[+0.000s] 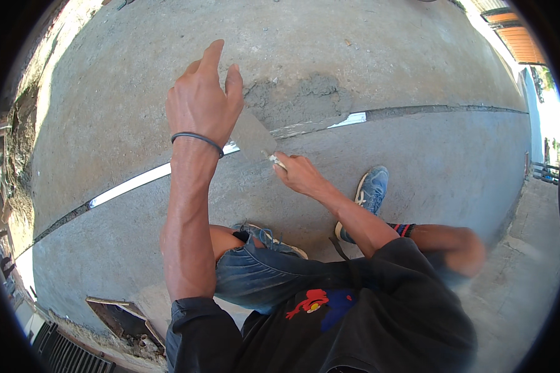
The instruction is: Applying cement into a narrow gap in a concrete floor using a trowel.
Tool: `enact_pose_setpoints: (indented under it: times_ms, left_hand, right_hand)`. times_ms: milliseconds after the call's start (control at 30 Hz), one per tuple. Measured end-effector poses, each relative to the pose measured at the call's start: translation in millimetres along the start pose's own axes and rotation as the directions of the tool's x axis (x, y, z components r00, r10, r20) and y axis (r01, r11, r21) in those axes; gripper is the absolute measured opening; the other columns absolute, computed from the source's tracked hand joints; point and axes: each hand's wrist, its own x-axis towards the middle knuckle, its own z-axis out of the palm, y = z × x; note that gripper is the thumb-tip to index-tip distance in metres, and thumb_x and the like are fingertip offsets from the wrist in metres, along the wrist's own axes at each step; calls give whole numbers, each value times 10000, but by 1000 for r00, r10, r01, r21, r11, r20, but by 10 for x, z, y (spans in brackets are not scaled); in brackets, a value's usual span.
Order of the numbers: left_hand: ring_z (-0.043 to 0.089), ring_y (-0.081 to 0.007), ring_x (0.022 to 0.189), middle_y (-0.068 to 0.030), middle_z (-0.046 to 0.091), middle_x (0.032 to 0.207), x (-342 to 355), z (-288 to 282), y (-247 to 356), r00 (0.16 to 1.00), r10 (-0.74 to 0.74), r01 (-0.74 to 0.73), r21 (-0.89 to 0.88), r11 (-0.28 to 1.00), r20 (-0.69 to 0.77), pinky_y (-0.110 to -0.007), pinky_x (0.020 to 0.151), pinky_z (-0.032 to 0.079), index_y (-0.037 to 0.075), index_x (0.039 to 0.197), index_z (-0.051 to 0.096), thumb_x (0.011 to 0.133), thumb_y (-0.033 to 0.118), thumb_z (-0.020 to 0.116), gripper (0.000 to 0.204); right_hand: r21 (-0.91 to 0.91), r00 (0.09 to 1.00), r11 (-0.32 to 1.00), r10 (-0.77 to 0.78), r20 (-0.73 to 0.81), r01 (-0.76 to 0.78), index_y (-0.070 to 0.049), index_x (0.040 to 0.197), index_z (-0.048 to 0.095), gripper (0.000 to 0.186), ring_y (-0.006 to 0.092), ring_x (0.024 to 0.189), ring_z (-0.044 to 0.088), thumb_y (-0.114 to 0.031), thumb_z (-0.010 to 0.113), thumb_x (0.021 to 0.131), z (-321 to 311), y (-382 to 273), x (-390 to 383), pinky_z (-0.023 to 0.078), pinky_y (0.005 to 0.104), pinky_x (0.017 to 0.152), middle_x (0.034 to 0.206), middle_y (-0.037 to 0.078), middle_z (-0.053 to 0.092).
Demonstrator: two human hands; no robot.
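A mason's trowel is gripped by its handle in the right hand, its blade seen across a shiny metal strip beside grey mortar, while the left hand is held loosely spread near the blade

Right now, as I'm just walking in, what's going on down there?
A person is crouched on a concrete floor. Their right hand grips a trowel by its handle, with the blade across a long shiny strip that lies along a seam. Their left hand is open, fingers spread, near the blade; whether it touches anything is unclear. Rough grey mortar lies just beyond the strip.
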Motion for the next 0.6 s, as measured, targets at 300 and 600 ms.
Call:
enact_pose_setpoints:
  times_ms: [300,600]
  left_hand:
    - [718,-339,896,-220,710,1011,7,41,-89,996,-40,35,57,998,80,-411,738,586,120,1324,578,920,320,617,453]
    - [700,-379,816,-216,697,983,32,111,-71,995,-37,37,4,999,97,-457,712,570,57,1265,597,902,256,605,414]
  right_hand:
    - [-216,931,952,133,-341,-215,-60,1192,614,345,424,841,653,-215,633,885,-1115,846,-238,520,464,734,970,228,680]
    - [-539,891,838,-179,-417,-84,-91,1163,579,292,394,889,630,-105,562,872,-1227,1158,624,505,497,741,960,173,637]
